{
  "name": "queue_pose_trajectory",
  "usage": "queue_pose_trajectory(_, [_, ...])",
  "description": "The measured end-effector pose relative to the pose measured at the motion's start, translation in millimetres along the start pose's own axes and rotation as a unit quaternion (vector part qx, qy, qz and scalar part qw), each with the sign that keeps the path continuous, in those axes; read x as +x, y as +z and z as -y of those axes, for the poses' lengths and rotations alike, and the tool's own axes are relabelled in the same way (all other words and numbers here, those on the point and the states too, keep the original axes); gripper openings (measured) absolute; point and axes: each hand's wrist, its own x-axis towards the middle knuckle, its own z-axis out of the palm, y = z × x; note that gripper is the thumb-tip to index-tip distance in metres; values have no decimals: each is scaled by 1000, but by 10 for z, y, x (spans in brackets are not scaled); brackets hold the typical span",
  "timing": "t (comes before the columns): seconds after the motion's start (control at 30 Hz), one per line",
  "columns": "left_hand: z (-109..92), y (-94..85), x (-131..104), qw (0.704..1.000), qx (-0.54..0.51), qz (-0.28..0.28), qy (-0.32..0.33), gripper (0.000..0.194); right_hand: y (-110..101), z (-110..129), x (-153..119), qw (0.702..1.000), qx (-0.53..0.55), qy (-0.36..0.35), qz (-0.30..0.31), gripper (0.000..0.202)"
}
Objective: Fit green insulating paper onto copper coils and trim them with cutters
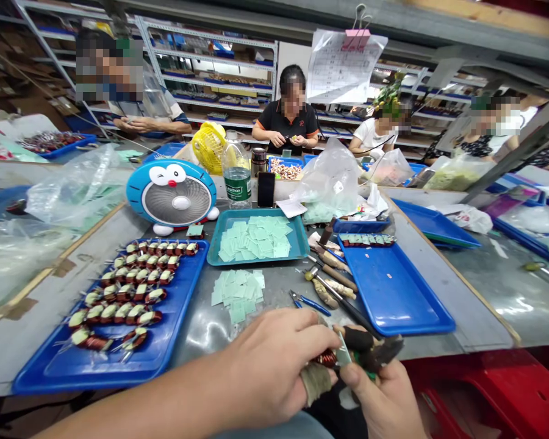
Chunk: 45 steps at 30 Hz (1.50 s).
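My left hand (281, 347) is closed around a copper-wound coil (326, 358), its fingers hiding most of it. A worn cloth wrap (318, 384) covers one of its fingers. At the coil's right side stands a thin pale green square sheet (343, 347), with the thumb of my right hand (387, 396) pressed on its lower edge. The other right fingers curl below, partly hidden. A dark, wrapped tool (370, 346) lies across just above this hand; whether it is gripped cannot be made out.
Coils in rows fill much of the left blue tray (174, 329). Loose green sheets lie in a teal tray (213, 244) and in a pile (238, 292). Cutters (312, 302) and a hammer (320, 280) lie before the right blue tray (393, 286). A fan (171, 192) and co-workers are beyond.
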Motion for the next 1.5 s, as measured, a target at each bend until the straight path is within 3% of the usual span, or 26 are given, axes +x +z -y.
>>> queue_pose_trajectory(0.37, [-134, 25, -96, 999, -46, 0, -28, 20, 46, 67, -60, 998, 59, 24, 28, 54])
queue_pose_trajectory(0.67, [-154, -35, -118, 993, -103, -5, -61, 18, 86, 152, -50, 1000, -4, -19, 8, 52])
queue_pose_trajectory(1.0, [-202, 1, -155, 996, -77, -30, -40, 14, 101, 68, -120, 999, 46, -7, 27, 48])
queue_pose_trajectory(1.3, [-174, 24, -201, 996, -89, -10, -22, 18, 109, 204, -140, 988, -93, -117, 45, 42])
queue_pose_trajectory(1.4, [-128, -13, -192, 991, -132, -33, -3, 32, 116, 220, -137, 987, -101, -122, 23, 40])
queue_pose_trajectory(1.5, [-75, -13, -183, 970, -231, -51, -56, 63, 110, 261, -112, 977, -144, -158, -1, 40])
